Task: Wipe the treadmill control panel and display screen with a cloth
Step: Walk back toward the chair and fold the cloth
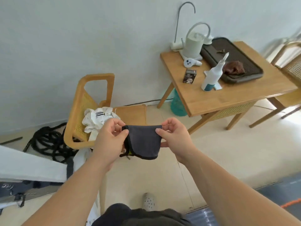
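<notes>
Between hands: cloth point(143, 141) dark grey, folded, black-edged.

The left hand point(110, 136) and the right hand point(174, 136) pinch the cloth point(143, 142) in the air over open floor point(228, 152). Just behind the left hand stands a chair point(78, 111) with white clothes point(94, 118) on its seat. A black rope point(48, 141) lies beside the chair. A gap of floor runs between the chair and the table point(219, 100). A spray bottle point(211, 77) stands near the tabletop's front edge, and a tray point(244, 62) fills its back right corner.
</notes>
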Demonstrator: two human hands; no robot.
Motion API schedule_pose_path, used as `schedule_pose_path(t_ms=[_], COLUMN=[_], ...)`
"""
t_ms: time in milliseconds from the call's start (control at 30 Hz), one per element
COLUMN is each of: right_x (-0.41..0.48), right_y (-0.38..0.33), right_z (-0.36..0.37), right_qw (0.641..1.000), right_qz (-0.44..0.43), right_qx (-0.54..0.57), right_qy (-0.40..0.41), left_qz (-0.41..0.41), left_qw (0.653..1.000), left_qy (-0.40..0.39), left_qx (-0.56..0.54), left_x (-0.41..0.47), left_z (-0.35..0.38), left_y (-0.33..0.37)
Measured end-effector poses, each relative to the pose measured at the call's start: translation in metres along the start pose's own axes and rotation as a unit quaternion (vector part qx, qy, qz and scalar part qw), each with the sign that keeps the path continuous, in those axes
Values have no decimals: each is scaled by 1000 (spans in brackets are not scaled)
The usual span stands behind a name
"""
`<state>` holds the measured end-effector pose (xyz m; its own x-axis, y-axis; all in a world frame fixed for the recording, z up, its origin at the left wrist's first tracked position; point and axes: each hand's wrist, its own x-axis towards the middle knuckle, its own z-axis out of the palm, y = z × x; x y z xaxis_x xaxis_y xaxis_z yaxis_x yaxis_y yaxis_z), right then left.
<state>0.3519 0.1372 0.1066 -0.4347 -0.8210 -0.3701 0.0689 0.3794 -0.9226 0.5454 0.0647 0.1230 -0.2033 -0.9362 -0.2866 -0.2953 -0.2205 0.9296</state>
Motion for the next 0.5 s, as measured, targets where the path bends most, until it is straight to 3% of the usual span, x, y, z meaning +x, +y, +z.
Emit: schedule_pose_path(t_ms=[233, 500], right_x=[82, 137], right_y=[-13, -28], right_z=[-55, -119], right_qw=[995, 975], right_qz=[6, 59], right_qx=[36, 42], right_qy=[94, 212], left_qz=[24, -7], left_qw=[995, 970], left_qy=[-88, -233], left_qx=[35, 62], left_x=[105, 185], left_z=[79, 167], left_y=[33, 71])
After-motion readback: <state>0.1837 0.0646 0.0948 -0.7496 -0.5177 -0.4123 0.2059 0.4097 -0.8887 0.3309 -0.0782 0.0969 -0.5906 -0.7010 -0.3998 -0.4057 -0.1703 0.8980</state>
